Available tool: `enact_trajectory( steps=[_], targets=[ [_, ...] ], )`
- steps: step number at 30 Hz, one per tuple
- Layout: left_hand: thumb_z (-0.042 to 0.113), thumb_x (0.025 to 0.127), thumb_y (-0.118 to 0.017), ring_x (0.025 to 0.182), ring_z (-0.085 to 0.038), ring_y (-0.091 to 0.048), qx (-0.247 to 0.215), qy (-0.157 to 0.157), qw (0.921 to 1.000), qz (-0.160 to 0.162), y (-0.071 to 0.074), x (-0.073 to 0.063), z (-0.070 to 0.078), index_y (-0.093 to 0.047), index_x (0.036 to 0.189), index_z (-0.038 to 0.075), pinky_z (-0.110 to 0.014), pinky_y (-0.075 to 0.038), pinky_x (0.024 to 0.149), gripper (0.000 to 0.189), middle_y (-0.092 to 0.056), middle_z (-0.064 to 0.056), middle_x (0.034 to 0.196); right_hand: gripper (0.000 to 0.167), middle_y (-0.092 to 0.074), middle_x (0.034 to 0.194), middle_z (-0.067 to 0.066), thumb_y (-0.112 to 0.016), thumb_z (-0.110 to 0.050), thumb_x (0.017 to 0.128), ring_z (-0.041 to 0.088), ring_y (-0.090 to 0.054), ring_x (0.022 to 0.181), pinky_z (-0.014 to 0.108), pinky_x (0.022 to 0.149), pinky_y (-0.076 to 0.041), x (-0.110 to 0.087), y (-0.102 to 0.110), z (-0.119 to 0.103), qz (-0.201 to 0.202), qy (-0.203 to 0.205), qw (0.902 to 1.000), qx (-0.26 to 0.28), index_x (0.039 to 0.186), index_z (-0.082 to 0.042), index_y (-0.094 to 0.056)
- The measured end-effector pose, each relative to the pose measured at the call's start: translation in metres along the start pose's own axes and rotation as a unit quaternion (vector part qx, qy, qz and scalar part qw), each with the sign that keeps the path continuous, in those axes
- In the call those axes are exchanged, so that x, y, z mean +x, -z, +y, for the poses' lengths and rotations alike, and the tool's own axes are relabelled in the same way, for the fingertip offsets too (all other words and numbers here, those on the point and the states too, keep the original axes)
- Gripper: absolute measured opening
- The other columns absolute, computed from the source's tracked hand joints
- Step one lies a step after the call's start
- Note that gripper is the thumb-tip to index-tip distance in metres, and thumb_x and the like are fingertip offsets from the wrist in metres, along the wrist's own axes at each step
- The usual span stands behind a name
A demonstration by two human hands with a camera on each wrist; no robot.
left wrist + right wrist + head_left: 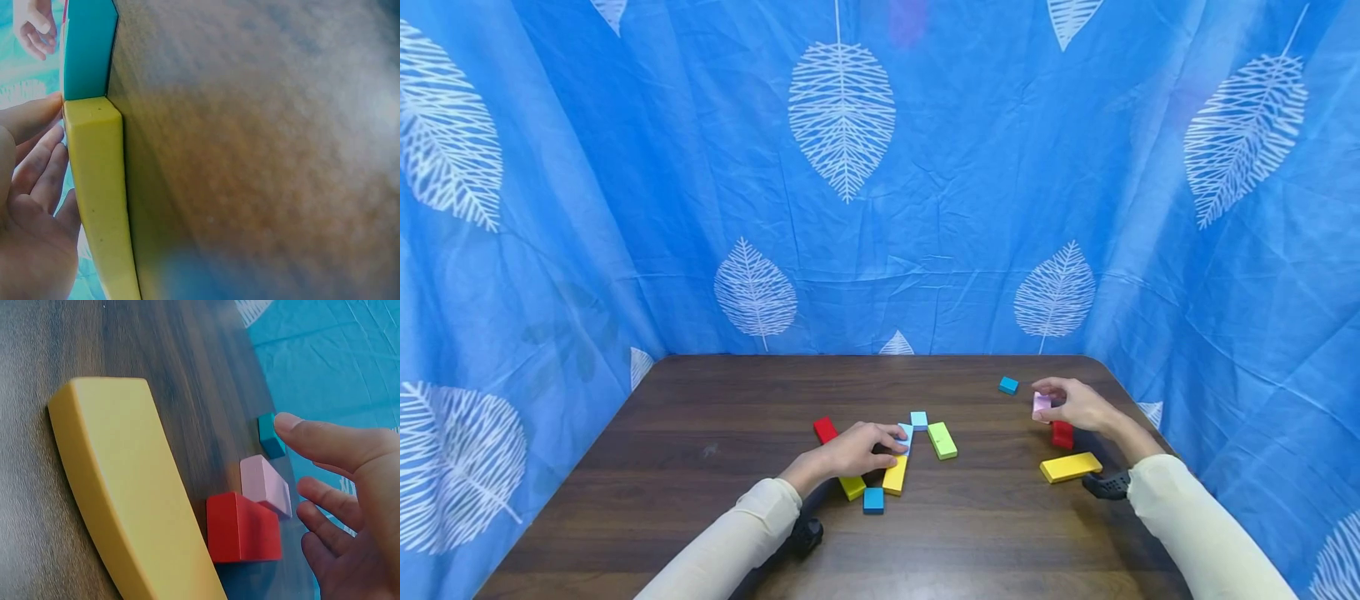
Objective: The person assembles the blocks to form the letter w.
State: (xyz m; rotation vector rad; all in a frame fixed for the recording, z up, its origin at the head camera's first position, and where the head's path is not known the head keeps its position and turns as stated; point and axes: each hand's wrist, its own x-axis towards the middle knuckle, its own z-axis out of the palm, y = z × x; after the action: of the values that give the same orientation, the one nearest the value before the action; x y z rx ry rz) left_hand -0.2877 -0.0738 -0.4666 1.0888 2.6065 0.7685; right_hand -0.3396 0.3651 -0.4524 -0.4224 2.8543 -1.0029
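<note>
Red comes first as we look from the left: a red block (824, 429) lies behind the left hand (857, 450), with a yellow-green block (853, 487) nearer us, its end beside a blue block (873, 501). The left fingers bend over a light blue block (907, 433) lying end to end with a yellow block (895, 476); we cannot tell whether they grip it or merely rest there. Just beyond, we see a pale blue block (919, 420) and, to its right, a lime green block (942, 441). Further right, near the desk's (737, 392) far edge, lies a small teal block (1008, 385). Next comes the pink block (1041, 405), between the thumb and fingers of the right hand (1078, 406); the right wrist view shows us those fingers parted, with a gap beside the block. Close by sits a second red block (1062, 434), and nearer us a larger yellow block (1071, 467).
</note>
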Motion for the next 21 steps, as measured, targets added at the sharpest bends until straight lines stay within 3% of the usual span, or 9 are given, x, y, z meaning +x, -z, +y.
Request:
enact_trajectory(
  steps=[8, 14, 21],
  targets=[
    [0.016, 0.101, -0.071, 0.136, -0.023, -0.052, -0.002, -0.001, 1.0, -0.001, 0.0, 0.0, 0.001, -0.072, 0.132, 0.008, -0.037, -0.043, 0.111, 0.033, -0.059, -0.001, 0.146, 0.072, -0.058, 0.133, 0.033, -0.085, -0.027, 0.087, 0.05, -0.055, 0.119, 0.063, 0.096, -0.049, 0.002, -0.001, 0.007, 0.008, -0.022, 0.9997, -0.008, 0.141, 0.008, -0.053],
    [0.016, 0.1, -0.071, 0.136, -0.024, -0.053, -0.003, -0.002, 1.0, 0.0, 0.0, 0.0, 0.0, -0.072, 0.132, 0.008, -0.038, -0.043, 0.111, 0.033, -0.059, -0.001, 0.145, 0.083, -0.053, 0.134, 0.037, -0.085, -0.031, 0.086, 0.047, -0.053, 0.115, 0.064, 0.1, -0.046, 0.004, -0.005, 0.014, -0.014, -0.05, 0.9985, -0.016, 0.144, 0.013, -0.047],
    [0.016, 0.1, -0.071, 0.136, -0.024, -0.052, -0.005, -0.002, 1.0, 0.0, 0.001, 0.0, 0.0, -0.072, 0.132, 0.008, -0.038, -0.043, 0.111, 0.033, -0.059, 0.0, 0.145, 0.076, -0.054, 0.13, 0.036, -0.085, -0.024, 0.086, 0.046, -0.053, 0.112, 0.065, 0.101, -0.044, 0.002, -0.007, 0.015, -0.012, -0.064, 0.9979, -0.001, 0.141, 0.014, -0.049]
  ],
)
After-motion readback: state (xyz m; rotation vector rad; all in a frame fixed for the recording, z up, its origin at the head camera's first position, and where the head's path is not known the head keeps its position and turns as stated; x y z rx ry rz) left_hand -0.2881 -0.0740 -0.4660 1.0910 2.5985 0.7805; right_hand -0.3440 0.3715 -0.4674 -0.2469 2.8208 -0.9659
